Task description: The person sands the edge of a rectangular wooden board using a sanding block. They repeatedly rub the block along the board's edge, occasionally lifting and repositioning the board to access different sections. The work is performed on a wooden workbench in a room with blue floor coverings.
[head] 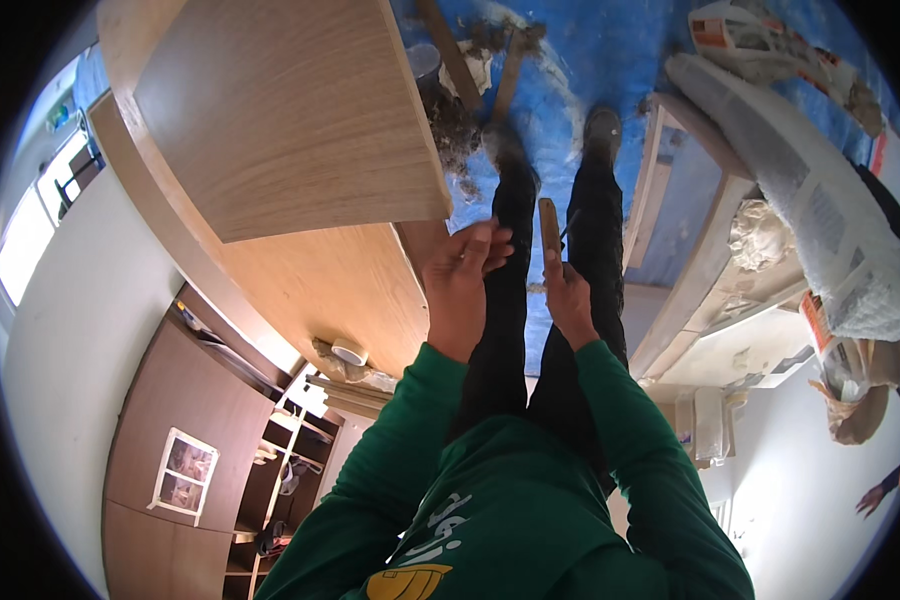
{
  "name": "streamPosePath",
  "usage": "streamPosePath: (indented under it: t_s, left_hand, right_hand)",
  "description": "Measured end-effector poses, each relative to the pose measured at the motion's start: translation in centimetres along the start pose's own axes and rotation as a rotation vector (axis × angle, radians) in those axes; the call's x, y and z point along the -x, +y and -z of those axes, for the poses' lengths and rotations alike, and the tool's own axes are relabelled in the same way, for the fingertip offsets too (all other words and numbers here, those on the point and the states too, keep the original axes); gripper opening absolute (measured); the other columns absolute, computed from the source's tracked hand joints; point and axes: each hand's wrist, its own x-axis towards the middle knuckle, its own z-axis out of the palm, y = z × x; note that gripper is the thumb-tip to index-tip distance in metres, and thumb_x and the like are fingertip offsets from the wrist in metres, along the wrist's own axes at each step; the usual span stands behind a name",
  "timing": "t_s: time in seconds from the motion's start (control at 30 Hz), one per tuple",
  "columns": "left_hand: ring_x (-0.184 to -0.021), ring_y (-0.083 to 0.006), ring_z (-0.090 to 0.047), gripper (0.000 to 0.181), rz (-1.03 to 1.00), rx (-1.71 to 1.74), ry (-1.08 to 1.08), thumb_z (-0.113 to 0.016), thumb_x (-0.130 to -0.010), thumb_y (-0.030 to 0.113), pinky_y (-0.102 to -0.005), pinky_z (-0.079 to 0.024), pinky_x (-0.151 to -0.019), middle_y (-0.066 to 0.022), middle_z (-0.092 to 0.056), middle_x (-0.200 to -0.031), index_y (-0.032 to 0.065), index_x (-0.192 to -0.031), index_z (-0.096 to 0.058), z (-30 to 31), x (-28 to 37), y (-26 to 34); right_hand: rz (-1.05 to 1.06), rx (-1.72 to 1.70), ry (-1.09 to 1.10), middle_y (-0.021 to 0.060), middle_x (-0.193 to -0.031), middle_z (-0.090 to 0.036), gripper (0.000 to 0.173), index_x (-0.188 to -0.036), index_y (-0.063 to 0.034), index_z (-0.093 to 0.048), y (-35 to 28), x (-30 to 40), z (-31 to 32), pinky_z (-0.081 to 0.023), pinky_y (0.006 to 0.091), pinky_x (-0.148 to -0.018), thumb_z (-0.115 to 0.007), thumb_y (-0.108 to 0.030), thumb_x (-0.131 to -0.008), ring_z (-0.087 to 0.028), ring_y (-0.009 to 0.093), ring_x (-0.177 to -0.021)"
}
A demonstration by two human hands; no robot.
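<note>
My right hand (568,301) is closed around the lower end of a narrow wooden piece (549,225), which points away from me over my legs. A thin dark part shows at its right side; what it belongs to is unclear. My left hand (461,277) is raised with its fingers loosely curled and apart, and no object shows in it. It is close to the corner of a large wood-grain panel (292,120). Beneath that panel lies a lighter wooden surface (330,285), on which a roll of tape (349,352) rests.
Blue sheeting (555,75) with debris and wooden strips (508,75) covers the floor near my feet. At the right stands a wooden frame (690,247) beside a plastic-wrapped bundle (795,165). Another person's hand (872,499) shows at the far right edge.
</note>
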Motion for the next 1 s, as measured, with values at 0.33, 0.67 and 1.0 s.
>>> streamPosePath:
  t_s: [0.33, 0.67, 1.0]
  left_hand:
    - [-0.127, -0.0225, -0.071, 0.022, 0.051, 0.956, -0.409, -0.072, -0.109, 0.011, -0.0453, -0.058, -0.110, -0.0034, -0.078, -0.130, 0.0162, -0.130, -0.073, 1.0, -5.1, -1.8]
    - [-0.131, -0.0244, -0.068, 0.020, 0.056, 1.263, -0.244, -0.078, -0.106, 0.021, -0.0463, -0.054, -0.112, -0.0009, -0.080, -0.124, 0.0193, -0.126, -0.076, -3.0, -3.6, -2.8]
    - [-0.121, -0.0296, -0.069, 0.017, 0.023, 1.124, -0.348, -0.063, -0.111, 0.018, -0.0468, -0.055, -0.107, -0.0129, -0.075, -0.118, 0.0045, -0.115, -0.074, -2.6, -0.2, -1.7]
  right_hand:
    - [-0.018, -0.006, -0.016, 0.0182, -0.078, -0.068, 0.072, -0.096, 0.0038, -0.071, 0.6, 0.1, -0.2, -0.052, 0.0442, -0.071, -0.055, -0.064, -0.111, -0.068, 0.032, -0.074]
    - [-0.065, -0.056, -0.030, 0.0087, -0.073, -0.064, 0.074, -0.091, 0.0022, -0.070, 0.8, -0.1, 1.3, -0.053, 0.0394, -0.066, -0.056, -0.068, -0.110, -0.066, 0.019, -0.069]
    - [0.091, 0.028, -0.081, 0.0020, -0.072, -0.058, 0.071, -0.091, -0.0024, -0.066, -1.2, 0.5, 3.9, -0.048, 0.0328, -0.057, -0.055, -0.069, -0.110, -0.056, 0.012, -0.061]
